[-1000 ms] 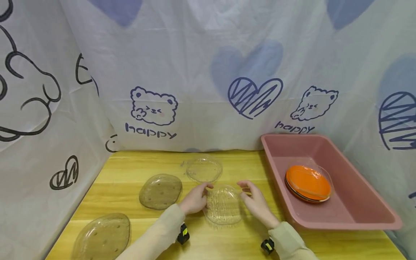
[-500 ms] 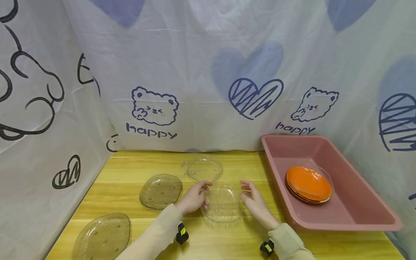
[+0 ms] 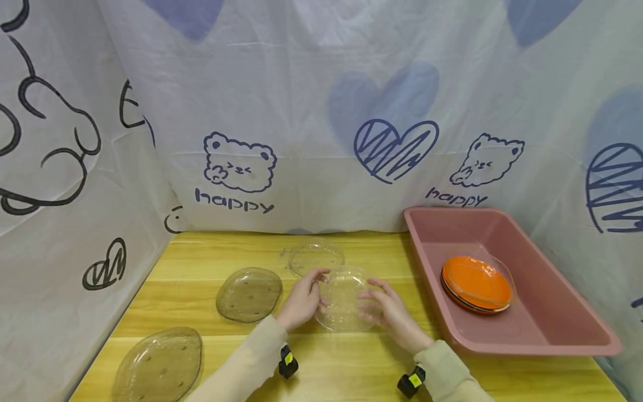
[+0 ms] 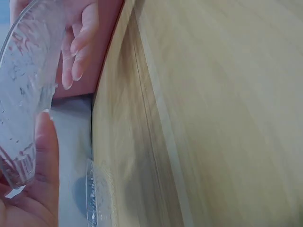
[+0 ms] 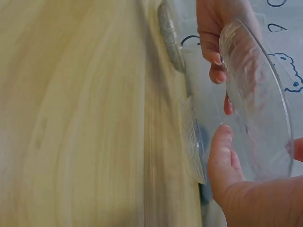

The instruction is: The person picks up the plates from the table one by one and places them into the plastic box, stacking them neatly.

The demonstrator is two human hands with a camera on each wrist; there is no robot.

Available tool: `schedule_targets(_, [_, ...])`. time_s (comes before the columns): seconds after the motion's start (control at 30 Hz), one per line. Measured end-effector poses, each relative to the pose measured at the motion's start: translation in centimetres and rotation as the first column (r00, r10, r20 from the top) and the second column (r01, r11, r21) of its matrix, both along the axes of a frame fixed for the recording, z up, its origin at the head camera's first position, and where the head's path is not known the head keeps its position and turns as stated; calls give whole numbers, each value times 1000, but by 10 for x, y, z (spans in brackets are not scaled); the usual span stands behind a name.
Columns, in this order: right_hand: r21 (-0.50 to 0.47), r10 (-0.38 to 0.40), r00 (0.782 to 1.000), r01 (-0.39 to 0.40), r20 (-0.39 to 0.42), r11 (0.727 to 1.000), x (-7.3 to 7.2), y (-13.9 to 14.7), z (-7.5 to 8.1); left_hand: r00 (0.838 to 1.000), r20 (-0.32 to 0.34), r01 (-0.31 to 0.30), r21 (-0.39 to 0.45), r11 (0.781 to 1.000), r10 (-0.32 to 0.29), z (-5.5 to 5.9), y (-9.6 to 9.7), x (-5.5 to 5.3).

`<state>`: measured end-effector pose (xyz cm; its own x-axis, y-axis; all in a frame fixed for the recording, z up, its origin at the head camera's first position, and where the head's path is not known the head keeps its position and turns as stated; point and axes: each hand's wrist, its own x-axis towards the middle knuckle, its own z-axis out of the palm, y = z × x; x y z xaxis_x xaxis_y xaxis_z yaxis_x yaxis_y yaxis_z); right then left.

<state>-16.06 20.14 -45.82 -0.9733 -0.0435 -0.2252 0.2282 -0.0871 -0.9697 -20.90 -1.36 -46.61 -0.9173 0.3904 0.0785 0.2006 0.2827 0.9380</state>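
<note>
A clear plastic or glass plate [image 3: 342,310] is held above the table, between the two hands. My left hand [image 3: 302,301] grips its left edge, with the thumb [image 4: 46,156] along one face in the left wrist view. My right hand [image 3: 394,317] is at the plate's right side, its fingers loosely spread and blurred. In the right wrist view the right thumb [image 5: 222,156] stands apart from the plate, and one fingertip [image 5: 297,149] meets or nears the rim. A second clear plate [image 3: 315,258] lies just beyond, on the table.
Two brownish clear plates lie on the left, one farther back [image 3: 248,295] and one nearer [image 3: 158,365]. A pink bin [image 3: 547,290] at right holds a stack with an orange plate [image 3: 474,279] and a clear one on top. Printed cloth [image 3: 311,184] walls the table.
The clear plate in my left hand has risen and moved away from me. My right hand has moved left, its fingers now over the plate's right side.
</note>
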Motion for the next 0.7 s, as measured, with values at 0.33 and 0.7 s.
schedule_targets(0.33, [-142, 85, 996, -79, 38, 987, -2, 5, 3, 997, -31, -61, 106, 992, 65, 1, 16, 2])
schedule_targets(0.7, [-176, 70, 996, -58, 61, 983, -1, 7, 4, 997, 62, -56, 154, 986, 47, 2, 20, 3])
